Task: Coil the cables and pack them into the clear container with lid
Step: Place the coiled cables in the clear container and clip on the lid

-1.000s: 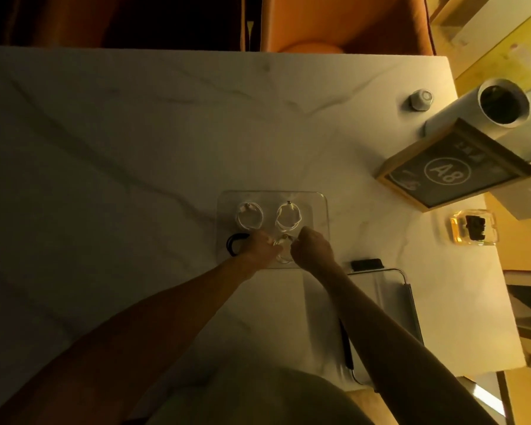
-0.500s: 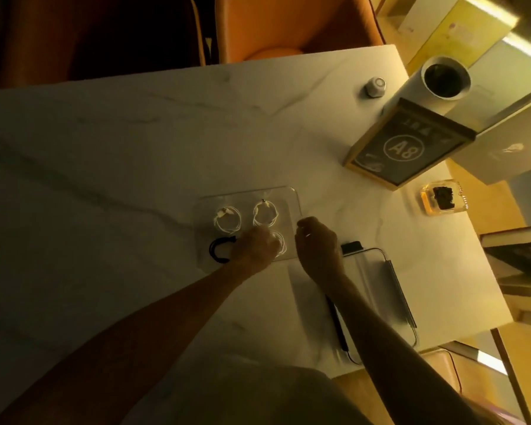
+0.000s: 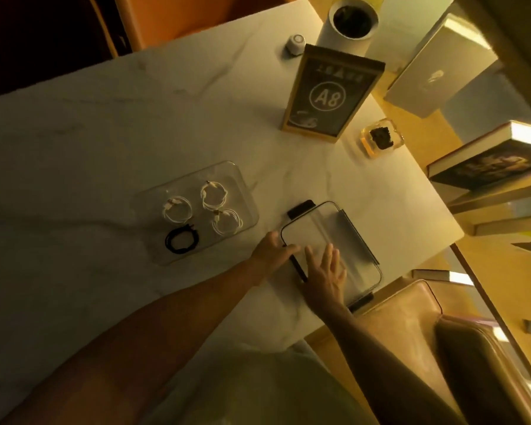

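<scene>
White marble with grey veins fills most of my view, a table (image 3: 105, 142) under dim amber light, with an orange chair (image 3: 196, 16) at its far edge and a tan leather seat (image 3: 442, 332) at the near right. On the table, left of centre, I see the clear container (image 3: 242, 191) lying open, and all four coils sit inside it: three white cable coils, one at the left (image 3: 176, 208), one at the far side (image 3: 213, 194) and one at the right (image 3: 227, 222), plus a black cable coil (image 3: 182, 239) at the near left corner. Just right of the container lies its clear lid (image 3: 344, 228), flat on the marble, with a dark seal around its rim and black latches on its ends. My left hand (image 3: 272, 251) is at the lid's near left corner, thumb on top and fingers loosely curled at the edge; whether it truly grips I cannot tell. My right hand (image 3: 325, 273) lies flat on the lid with its fingers straight and spread, holding nothing. Farther back on the right stand a wooden-framed sign marked A8 (image 3: 330, 93), a white cylinder (image 3: 348, 26) with a dark opening, a small white knob-like object (image 3: 295, 44) and a small amber glass dish (image 3: 379, 139) with something dark in it. Books (image 3: 485, 157) are stacked beyond the right edge.
</scene>
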